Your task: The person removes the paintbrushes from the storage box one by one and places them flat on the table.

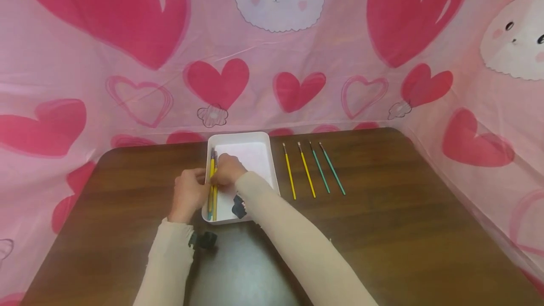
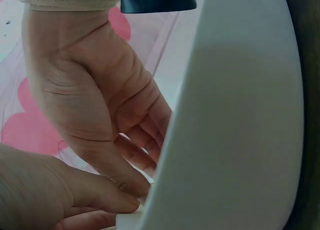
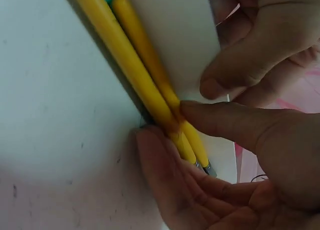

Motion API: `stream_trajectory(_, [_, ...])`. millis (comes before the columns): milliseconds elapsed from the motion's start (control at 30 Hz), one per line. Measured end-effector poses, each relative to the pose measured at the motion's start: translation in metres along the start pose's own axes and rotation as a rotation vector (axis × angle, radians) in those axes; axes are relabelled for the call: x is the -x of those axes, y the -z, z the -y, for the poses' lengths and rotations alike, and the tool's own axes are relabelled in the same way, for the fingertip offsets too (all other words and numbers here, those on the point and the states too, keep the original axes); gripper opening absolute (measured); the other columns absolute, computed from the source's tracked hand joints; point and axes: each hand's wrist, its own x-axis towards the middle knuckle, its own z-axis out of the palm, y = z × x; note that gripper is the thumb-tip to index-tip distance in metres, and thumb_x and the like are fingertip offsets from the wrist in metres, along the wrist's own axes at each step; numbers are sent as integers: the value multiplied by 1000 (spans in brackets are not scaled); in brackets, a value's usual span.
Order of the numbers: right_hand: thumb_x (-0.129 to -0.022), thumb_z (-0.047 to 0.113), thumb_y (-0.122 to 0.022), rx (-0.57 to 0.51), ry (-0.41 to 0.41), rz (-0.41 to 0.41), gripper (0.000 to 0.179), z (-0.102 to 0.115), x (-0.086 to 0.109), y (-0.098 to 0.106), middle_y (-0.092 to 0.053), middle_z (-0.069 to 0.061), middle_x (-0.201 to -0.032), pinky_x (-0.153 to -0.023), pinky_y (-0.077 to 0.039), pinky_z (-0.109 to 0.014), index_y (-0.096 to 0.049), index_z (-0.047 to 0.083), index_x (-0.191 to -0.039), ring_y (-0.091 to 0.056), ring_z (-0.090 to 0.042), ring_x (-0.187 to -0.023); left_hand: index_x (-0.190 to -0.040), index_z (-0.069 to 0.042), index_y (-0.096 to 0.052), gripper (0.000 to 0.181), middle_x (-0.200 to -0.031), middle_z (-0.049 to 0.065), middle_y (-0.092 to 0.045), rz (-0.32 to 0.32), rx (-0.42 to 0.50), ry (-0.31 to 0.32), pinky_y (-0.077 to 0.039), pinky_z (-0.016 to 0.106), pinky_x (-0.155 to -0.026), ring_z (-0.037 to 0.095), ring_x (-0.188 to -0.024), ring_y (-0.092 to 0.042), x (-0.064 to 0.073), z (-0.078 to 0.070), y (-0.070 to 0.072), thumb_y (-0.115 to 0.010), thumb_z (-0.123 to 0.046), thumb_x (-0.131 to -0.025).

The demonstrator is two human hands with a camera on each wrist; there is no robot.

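A shallow white tray (image 1: 272,174) holds two yellow paintbrushes (image 1: 215,202) along its left wall, with the teal end of another brush (image 1: 209,215) beside them. With thumb and fingers on either side, my right hand (image 1: 229,169) pinches a yellow paintbrush (image 3: 127,55); the second yellow brush (image 3: 142,40) lies against it. My left hand (image 1: 190,195) is at the tray's left rim. In the right wrist view its thumb (image 3: 215,85) lies by the inner wall, and its other fingers pass behind the rim, partly hidden.
Right of the tray on the brown wooden table (image 1: 382,230) lie two yellow brushes (image 1: 307,171) and two teal brushes (image 1: 331,166), side by side, bristles toward the back. A pink heart-patterned cloth (image 1: 263,89) hangs behind the table and along its sides.
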Motion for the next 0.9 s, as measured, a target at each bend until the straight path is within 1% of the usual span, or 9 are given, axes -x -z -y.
stream_trajectory(33, [-84, 15, -79, 11, -1, 2, 35, 0, 0, 0, -64, -8, -84, -57, -54, -25, -60, 3, -111, -64, -19, -68, -145, -1, -55, 48, -145, 25, -57, -2, 1, -2, -52, 56, -103, 47, -129, -58, 0, 0, 0, -64, -11, -98])
stream_trajectory(100, [-85, 16, -78, -1, -21, 7, 32, 0, 0, 0, -63, -7, -81, -57, -54, -26, -61, 3, -108, -65, -20, -67, -145, -1, -55, 48, -145, 25, -57, -7, 7, 0, -52, 56, -104, 47, -130, -58, 0, -1, -1, -63, -11, -99])
stream_trajectory(267, [-85, 14, -77, -81, -64, 26, 30, -1, 3, 1, -63, -8, -82, -58, -57, -27, -59, 3, -108, -67, -21, -65, -147, -4, -53, 48, -148, 23, -56, -35, 32, 15, -49, 57, -108, 46, -134, -54, -3, 2, -5, -60, -15, -101])
stream_trajectory(333, [-86, 12, -76, -97, -58, 28, 30, -1, 4, 1, -63, -8, -83, -59, -58, -27, -59, 3, -108, -67, -21, -65, -148, -6, -52, 49, -149, 21, -55, -49, 43, 10, -48, 56, -109, 46, -136, -53, -4, 3, -7, -59, -16, -102])
stream_trajectory(467, [-86, 9, -76, -118, -42, 25, 27, 0, 3, 0, -63, -10, -82, -62, -60, -29, -60, 1, -107, -67, -22, -65, -150, -7, -50, 49, -150, 20, -54, -72, 57, -10, -47, 55, -110, 44, -137, -53, -5, 5, -9, -58, -16, -103])
stream_trajectory(600, [-85, 10, -77, -122, -61, 20, 29, -2, 2, -1, -63, -9, -83, -64, -61, -30, -60, 2, -107, -67, -23, -67, -151, -8, -49, 48, -152, 19, -53, -65, 54, -18, -45, 57, -111, 43, -137, -52, -5, 4, -12, -55, -14, -104])
stream_trajectory(733, [-85, 13, -77, -102, -78, 33, 32, -5, 0, 1, -64, -9, -83, -61, -57, -28, -59, 3, -109, -67, -22, -67, -151, -6, -49, 47, -152, 20, -52, -68, 47, -26, -44, 58, -112, 43, -137, -52, -6, 3, -14, -54, -12, -104])
stream_trajectory(833, [-86, 13, -75, -69, -59, 34, 31, -8, -1, 4, -65, -9, -82, -59, -51, -25, -59, 2, -110, -65, -20, -65, -150, -3, -48, 47, -150, 22, -53, -88, 34, -31, -45, 58, -112, 43, -135, -54, -7, 2, -13, -54, -11, -104])
stream_trajectory(900, [-86, 13, -75, -59, -49, 22, 28, -10, -1, 7, -65, -8, -82, -58, -48, -25, -60, 2, -108, -63, -18, -65, -150, -2, -48, 47, -150, 22, -53, -95, 26, -21, -47, 57, -111, 43, -133, -56, -6, 1, -12, -54, -12, -104])
